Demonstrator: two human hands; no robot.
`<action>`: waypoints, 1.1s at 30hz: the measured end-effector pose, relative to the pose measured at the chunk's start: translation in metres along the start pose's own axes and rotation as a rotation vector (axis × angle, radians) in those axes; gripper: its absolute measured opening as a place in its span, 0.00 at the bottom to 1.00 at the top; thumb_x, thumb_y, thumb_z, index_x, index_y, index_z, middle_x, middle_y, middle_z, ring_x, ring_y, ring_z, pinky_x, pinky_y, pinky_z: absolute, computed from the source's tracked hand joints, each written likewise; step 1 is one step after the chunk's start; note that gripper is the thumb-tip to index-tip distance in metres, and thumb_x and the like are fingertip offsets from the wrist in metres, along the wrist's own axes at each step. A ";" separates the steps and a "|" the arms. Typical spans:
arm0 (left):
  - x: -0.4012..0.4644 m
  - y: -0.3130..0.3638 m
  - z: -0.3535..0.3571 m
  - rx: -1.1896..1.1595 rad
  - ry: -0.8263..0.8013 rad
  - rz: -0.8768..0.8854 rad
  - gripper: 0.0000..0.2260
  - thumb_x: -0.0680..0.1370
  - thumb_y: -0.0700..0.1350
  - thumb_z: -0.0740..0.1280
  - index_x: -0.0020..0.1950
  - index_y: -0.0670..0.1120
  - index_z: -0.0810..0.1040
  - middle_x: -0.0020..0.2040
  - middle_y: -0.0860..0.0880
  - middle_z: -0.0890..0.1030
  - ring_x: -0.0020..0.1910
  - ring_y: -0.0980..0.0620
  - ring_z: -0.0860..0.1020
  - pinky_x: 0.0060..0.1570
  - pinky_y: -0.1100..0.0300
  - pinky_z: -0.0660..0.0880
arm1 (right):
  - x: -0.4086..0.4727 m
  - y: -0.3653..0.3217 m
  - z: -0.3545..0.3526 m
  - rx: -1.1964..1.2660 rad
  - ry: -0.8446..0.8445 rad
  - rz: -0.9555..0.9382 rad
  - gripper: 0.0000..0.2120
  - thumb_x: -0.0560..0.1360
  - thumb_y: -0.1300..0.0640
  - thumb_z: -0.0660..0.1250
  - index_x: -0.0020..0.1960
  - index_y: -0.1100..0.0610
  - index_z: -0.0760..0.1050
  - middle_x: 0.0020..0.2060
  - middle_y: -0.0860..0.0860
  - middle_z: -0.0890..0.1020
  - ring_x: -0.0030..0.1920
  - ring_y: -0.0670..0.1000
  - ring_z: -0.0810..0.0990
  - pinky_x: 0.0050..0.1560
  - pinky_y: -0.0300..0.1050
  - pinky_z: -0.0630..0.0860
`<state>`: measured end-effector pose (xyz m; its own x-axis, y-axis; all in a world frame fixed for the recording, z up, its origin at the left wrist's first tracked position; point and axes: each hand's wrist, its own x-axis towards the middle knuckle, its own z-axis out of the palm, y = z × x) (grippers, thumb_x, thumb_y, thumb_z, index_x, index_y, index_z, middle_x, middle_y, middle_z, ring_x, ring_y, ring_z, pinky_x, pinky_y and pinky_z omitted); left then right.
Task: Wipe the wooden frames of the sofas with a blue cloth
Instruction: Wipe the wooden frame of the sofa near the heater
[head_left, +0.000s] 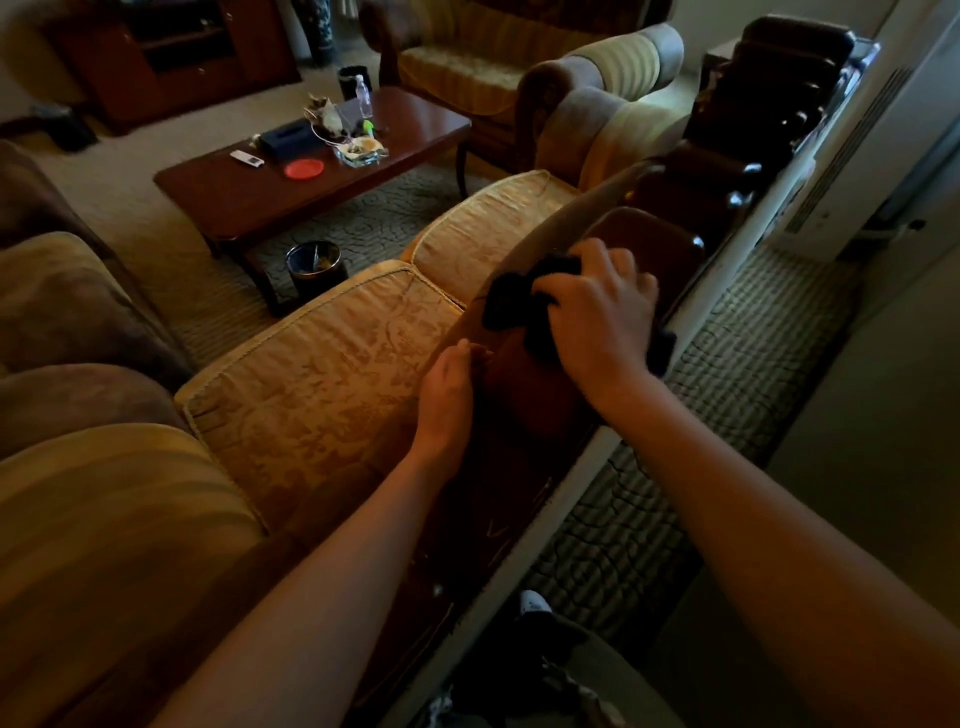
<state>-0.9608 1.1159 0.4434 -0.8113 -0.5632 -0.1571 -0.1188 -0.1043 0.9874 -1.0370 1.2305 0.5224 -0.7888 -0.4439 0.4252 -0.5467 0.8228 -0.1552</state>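
Head view, looking down over the back of a sofa from behind it: the right hand lies on the dark cloth, fingers curled over it and pressing it against the carved wooden frame that runs along the top of the sofa's backrest. The cloth looks almost black in the dim light; it bunches out to the left of the fingers, and a bit more of it shows past the hand's right edge. The left hand rests lower on the backrest, just beside the gold patterned seat cushions, its fingers bent against the upholstery; it holds nothing. The hands are near each other but apart.

Beyond the seat cushions a dark wooden table stands on the carpet, carrying a red round lid, a tissue box, a plastic bottle and a glass ashtray. A small dark bin stands on the floor between the table and the sofa. An armchair stands at the far side.
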 end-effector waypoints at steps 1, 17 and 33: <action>0.000 -0.001 -0.002 -0.003 0.007 -0.011 0.15 0.83 0.52 0.53 0.48 0.49 0.78 0.54 0.45 0.81 0.55 0.49 0.78 0.56 0.53 0.72 | -0.013 0.009 0.003 0.043 0.089 0.034 0.10 0.75 0.57 0.66 0.55 0.50 0.80 0.58 0.56 0.74 0.59 0.61 0.70 0.54 0.56 0.66; -0.004 -0.003 -0.004 0.109 -0.016 0.087 0.16 0.80 0.52 0.56 0.47 0.46 0.80 0.44 0.47 0.79 0.42 0.59 0.77 0.45 0.56 0.72 | -0.108 0.011 0.068 1.031 0.171 0.913 0.11 0.81 0.60 0.53 0.61 0.57 0.68 0.57 0.54 0.70 0.55 0.50 0.72 0.59 0.48 0.69; -0.007 0.000 -0.005 0.073 -0.033 0.067 0.20 0.75 0.55 0.55 0.49 0.43 0.80 0.49 0.41 0.80 0.50 0.46 0.78 0.52 0.47 0.74 | -0.153 -0.023 0.062 1.075 0.042 0.773 0.06 0.80 0.57 0.55 0.55 0.50 0.66 0.46 0.46 0.69 0.41 0.32 0.69 0.46 0.41 0.70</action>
<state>-0.9523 1.1158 0.4443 -0.8368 -0.5399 -0.0910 -0.1039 -0.0065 0.9946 -0.9207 1.2573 0.4053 -0.9970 0.0362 -0.0677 0.0726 0.1590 -0.9846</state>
